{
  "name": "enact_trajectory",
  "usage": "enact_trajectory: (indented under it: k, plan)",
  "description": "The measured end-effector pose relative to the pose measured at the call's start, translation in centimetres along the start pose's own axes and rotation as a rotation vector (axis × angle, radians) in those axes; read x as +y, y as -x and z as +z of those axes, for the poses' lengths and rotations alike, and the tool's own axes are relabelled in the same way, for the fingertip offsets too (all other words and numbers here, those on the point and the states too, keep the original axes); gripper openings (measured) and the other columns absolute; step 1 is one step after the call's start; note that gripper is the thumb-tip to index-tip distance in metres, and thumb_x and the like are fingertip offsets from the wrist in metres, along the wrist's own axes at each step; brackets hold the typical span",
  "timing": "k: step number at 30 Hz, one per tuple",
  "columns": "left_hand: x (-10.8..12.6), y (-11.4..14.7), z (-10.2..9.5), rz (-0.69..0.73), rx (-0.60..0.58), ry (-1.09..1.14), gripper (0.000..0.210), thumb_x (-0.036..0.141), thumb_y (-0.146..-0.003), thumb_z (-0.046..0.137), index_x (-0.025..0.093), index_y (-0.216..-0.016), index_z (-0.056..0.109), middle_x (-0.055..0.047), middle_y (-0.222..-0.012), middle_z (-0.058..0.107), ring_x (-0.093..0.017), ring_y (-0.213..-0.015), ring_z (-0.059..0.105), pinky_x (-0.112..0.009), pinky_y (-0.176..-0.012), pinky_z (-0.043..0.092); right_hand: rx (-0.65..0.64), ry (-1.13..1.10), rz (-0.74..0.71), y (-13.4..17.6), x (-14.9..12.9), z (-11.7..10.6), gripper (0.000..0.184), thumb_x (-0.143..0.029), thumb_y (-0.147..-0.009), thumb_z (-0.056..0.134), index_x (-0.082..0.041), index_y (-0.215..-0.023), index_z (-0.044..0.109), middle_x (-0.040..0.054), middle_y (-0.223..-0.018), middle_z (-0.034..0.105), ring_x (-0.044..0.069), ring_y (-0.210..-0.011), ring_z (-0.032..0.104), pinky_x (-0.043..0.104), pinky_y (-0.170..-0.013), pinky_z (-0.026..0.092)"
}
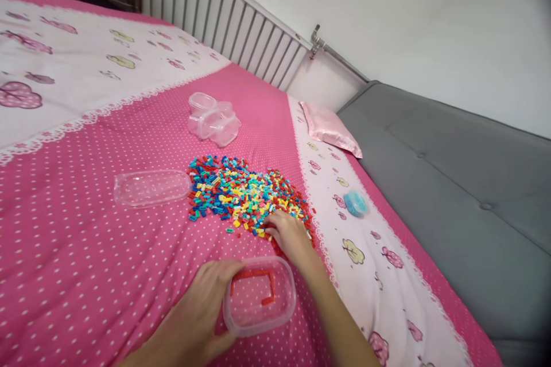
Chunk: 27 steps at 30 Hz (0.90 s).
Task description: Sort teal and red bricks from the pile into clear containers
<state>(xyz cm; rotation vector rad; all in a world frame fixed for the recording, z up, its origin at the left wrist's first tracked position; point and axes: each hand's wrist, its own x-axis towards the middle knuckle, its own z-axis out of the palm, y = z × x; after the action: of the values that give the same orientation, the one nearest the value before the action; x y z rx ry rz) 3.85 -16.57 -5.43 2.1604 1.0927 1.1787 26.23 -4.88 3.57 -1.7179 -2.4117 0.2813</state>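
Observation:
My left hand point(210, 298) grips the left side of a clear plastic container point(260, 331), fingers on the rim and thumb low against its side. Inside it, red toy bricks point(253, 273) form a bent line along the wall and floor. A large heap of small coloured toy bricks point(241, 189) in red, blue, yellow, teal and white lies just beyond. My right hand point(286, 232) is at the heap's near right edge, its fingers curled down among the bricks. What its fingertips hold, if anything, is hidden.
A clear lid or shallow tray point(150, 188) lies left of the heap. Several clear containers point(215, 120) are bunched behind it. To the right sits a tub with blue contents point(355, 204). A pink pillow point(329, 129) rests by the grey headboard point(430, 183) on the bed.

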Motion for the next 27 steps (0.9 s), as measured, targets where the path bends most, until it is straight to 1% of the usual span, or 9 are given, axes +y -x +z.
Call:
enact_trajectory:
  k: [4,8,10,14,17,20,24,27]
  plan:
    - [0.2,0.0,0.1,-0.007,-0.002,0.024,0.076,0.013,-0.077,0.064,0.028,-0.149,0.042,-0.009,-0.134,0.067,-0.032,-0.122,0.066,-0.048,-0.104,0.059,-0.013,0.032,-0.003,-0.5,-0.3,0.1,0.018,-0.013,-0.093,0.075,-0.027,-0.103,0.077,0.0028,-0.106,0.074,0.021,-0.097,0.070,0.028,-0.079,0.046]
    - [0.3,0.1,0.0,0.001,0.019,0.006,0.079,0.012,-0.074,0.063,0.028,-0.149,0.043,-0.008,-0.135,0.067,-0.032,-0.123,0.066,-0.049,-0.106,0.058,-0.009,0.029,-0.011,-0.6,0.2,0.1,0.014,-0.012,-0.090,0.079,-0.023,-0.099,0.074,0.0016,-0.100,0.074,0.018,-0.089,0.069,0.025,-0.077,0.045]
    - [0.3,0.1,-0.1,0.001,0.009,-0.022,0.079,0.012,-0.074,0.064,0.028,-0.148,0.043,-0.008,-0.136,0.067,-0.032,-0.124,0.066,-0.047,-0.106,0.057,-0.008,0.029,-0.012,-0.5,0.4,0.1,0.012,-0.013,-0.091,0.079,-0.022,-0.095,0.073,0.0016,-0.097,0.073,0.017,-0.089,0.069,0.025,-0.077,0.045]
    - [0.7,-0.1,-0.2,-0.004,-0.013,-0.036,0.076,0.012,-0.077,0.062,0.029,-0.148,0.041,-0.007,-0.136,0.066,-0.031,-0.124,0.065,-0.045,-0.107,0.056,-0.007,0.040,-0.001,-0.4,0.6,-0.1,0.009,-0.013,-0.096,0.072,-0.023,-0.096,0.073,0.0030,-0.100,0.073,0.019,-0.092,0.069,0.026,-0.079,0.046]
    - [0.8,-0.3,-0.3,-0.019,-0.010,-0.009,0.073,0.013,-0.079,0.061,0.029,-0.147,0.041,-0.006,-0.132,0.067,-0.030,-0.121,0.066,-0.043,-0.107,0.055,-0.021,0.050,0.005,-0.3,0.4,-0.2,0.011,-0.014,-0.097,0.070,-0.023,-0.102,0.075,0.0035,-0.104,0.074,0.019,-0.098,0.069,0.027,-0.083,0.046]
    - [0.8,-0.5,-0.5,0.006,-0.010,-0.022,0.074,0.014,-0.078,0.064,0.029,-0.147,0.041,-0.007,-0.131,0.068,-0.030,-0.119,0.067,-0.043,-0.105,0.057,-0.038,0.072,0.009,-0.4,0.0,-0.3,0.014,-0.017,-0.100,0.066,-0.024,-0.105,0.077,0.0042,-0.107,0.075,0.020,-0.101,0.070,0.027,-0.083,0.046]
    - [0.9,-0.8,-0.8,0.029,-0.010,-0.017,0.075,0.015,-0.077,0.067,0.028,-0.146,0.042,-0.007,-0.128,0.068,-0.029,-0.115,0.069,-0.044,-0.100,0.059,-0.046,0.100,0.008,-0.6,-0.6,-0.2,0.011,-0.018,-0.098,0.069,-0.024,-0.102,0.078,0.0046,-0.107,0.076,0.020,-0.100,0.071,0.027,-0.083,0.047]
    - [1.1,-0.9,-1.0,0.005,-0.019,-0.012,0.072,0.013,-0.079,0.066,0.029,-0.145,0.042,-0.006,-0.129,0.068,-0.029,-0.116,0.069,-0.044,-0.101,0.059,-0.023,0.104,0.000,-0.7,-0.5,-0.4,0.012,-0.018,-0.099,0.067,-0.022,-0.101,0.078,0.0059,-0.106,0.076,0.021,-0.099,0.070,0.029,-0.086,0.047]
